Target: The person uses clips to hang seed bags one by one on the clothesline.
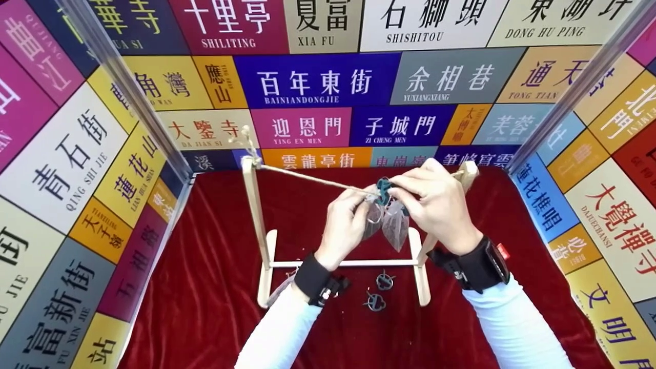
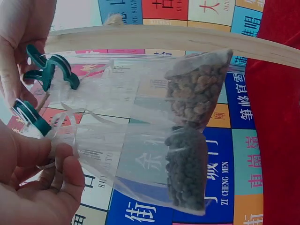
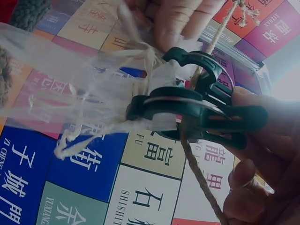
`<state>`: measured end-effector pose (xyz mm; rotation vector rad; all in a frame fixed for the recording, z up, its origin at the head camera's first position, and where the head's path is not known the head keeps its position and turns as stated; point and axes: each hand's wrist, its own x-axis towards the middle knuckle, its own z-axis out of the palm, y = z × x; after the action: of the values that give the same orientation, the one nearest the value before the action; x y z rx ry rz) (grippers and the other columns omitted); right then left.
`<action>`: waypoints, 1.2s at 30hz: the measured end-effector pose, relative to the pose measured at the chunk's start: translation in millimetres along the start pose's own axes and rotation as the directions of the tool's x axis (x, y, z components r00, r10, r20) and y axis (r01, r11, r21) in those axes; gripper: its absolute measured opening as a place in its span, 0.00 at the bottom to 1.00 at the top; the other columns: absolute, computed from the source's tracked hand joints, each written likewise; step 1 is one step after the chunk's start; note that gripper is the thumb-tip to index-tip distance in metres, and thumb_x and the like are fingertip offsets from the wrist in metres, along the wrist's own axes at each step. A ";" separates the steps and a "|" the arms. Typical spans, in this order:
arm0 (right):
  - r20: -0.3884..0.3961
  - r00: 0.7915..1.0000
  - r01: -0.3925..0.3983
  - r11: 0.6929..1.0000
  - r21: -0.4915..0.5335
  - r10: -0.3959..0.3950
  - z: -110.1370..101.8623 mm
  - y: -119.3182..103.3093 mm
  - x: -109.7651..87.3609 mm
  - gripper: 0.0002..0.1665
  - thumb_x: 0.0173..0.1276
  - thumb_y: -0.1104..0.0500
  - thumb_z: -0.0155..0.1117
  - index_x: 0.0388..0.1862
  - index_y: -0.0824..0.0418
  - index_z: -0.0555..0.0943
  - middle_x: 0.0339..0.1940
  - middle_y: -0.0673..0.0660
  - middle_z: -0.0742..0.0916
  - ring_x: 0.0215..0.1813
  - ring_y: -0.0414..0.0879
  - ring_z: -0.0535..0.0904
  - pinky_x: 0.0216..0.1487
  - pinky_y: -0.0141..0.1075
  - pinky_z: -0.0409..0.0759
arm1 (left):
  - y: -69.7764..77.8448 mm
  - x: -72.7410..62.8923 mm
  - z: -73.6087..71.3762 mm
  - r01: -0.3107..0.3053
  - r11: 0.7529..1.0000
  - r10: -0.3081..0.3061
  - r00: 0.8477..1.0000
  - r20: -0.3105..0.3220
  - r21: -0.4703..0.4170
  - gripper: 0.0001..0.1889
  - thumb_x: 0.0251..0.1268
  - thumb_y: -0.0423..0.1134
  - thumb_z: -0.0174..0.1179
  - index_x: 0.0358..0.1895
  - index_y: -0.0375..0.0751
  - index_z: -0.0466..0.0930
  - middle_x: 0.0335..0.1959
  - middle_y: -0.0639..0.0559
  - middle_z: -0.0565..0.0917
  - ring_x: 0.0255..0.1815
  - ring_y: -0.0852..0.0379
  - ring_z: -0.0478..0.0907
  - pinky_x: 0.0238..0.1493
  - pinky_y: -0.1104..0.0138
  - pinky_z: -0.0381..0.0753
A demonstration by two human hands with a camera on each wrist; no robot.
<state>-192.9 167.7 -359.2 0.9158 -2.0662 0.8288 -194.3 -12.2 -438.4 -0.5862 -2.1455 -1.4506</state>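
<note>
My left hand (image 1: 342, 221) pinches the gathered neck of a sheer drawstring pouch just under a twine line (image 1: 312, 179). With thumb and fingers, my right hand (image 1: 439, 207) grips the handles of a green plastic clip (image 3: 173, 105) at the twine, its jaws over pouch fabric. Behind it, a second green clip (image 3: 206, 65) also sits at the twine. Two pouches hang there side by side: one pouch (image 2: 194, 86) holds brown lumps, the other pouch (image 2: 186, 168) dark round grains. In the head view, fingers partly cover the clips.
The twine is tied to a wooden frame (image 1: 254, 215) standing on dark red cloth (image 1: 205, 287). Two more clips, a nearer clip (image 1: 375, 301) and a farther clip (image 1: 385, 280), lie on the cloth. A sheer pouch (image 1: 283, 288) lies by the left foot. Sign-printed walls (image 1: 318, 79) surround the cloth.
</note>
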 end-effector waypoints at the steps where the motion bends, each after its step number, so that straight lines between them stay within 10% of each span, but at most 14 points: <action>1: 0.009 1.000 -0.002 1.000 -0.001 0.002 0.0 0.0 0.1 0.08 0.56 0.69 0.78 0.37 0.64 0.92 0.32 0.58 0.91 0.33 0.55 0.75 0.36 0.40 0.67 | 0.3 0.1 -0.3 -0.002 1.000 0.002 1.000 0.001 0.005 0.10 0.70 0.24 0.58 0.43 0.32 0.90 0.41 0.43 0.88 0.44 0.50 0.86 0.47 0.63 0.84; 14: 0.221 0.974 -0.034 0.998 -0.052 0.044 -3.6 2.0 -5.2 0.24 0.62 0.57 0.78 0.53 0.69 0.86 0.44 0.63 0.89 0.44 0.57 0.76 0.43 0.43 0.73 | 1.4 -0.5 0.7 0.077 0.993 -0.070 0.995 0.076 -0.089 0.11 0.75 0.26 0.55 0.48 0.29 0.88 0.58 0.39 0.85 0.59 0.49 0.84 0.53 0.66 0.83; 20: 0.222 0.974 -0.038 0.998 -0.048 0.048 -6.3 -0.1 -9.9 0.26 0.63 0.58 0.78 0.57 0.70 0.85 0.47 0.64 0.88 0.48 0.59 0.76 0.48 0.46 0.75 | -4.0 -8.7 -3.7 0.077 0.994 -0.071 0.994 0.086 -0.076 0.17 0.74 0.30 0.58 0.62 0.32 0.83 0.56 0.41 0.86 0.48 0.54 0.85 0.46 0.68 0.82; 28: -0.020 0.999 -0.028 0.996 0.084 0.029 -14.6 -11.9 -30.6 0.20 0.65 0.65 0.73 0.56 0.69 0.86 0.47 0.64 0.87 0.49 0.58 0.79 0.58 0.32 0.74 | -20.5 -36.2 -29.7 0.036 0.999 -0.036 0.999 0.017 -0.023 0.22 0.69 0.28 0.62 0.65 0.29 0.78 0.51 0.40 0.84 0.39 0.51 0.83 0.40 0.65 0.85; 36: -0.242 0.962 -0.095 0.987 0.133 0.125 -2.2 -9.8 -86.7 0.12 0.68 0.64 0.68 0.44 0.74 0.87 0.39 0.68 0.86 0.37 0.50 0.79 0.49 0.23 0.75 | -38.7 -75.6 -50.8 -0.047 0.957 0.057 0.998 -0.028 0.286 0.24 0.68 0.30 0.65 0.67 0.31 0.77 0.53 0.39 0.82 0.48 0.49 0.81 0.49 0.59 0.83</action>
<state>-141.8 193.5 -425.2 0.7224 -1.8764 1.0804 -149.6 -79.2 -496.0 -0.5004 -2.2383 -1.0869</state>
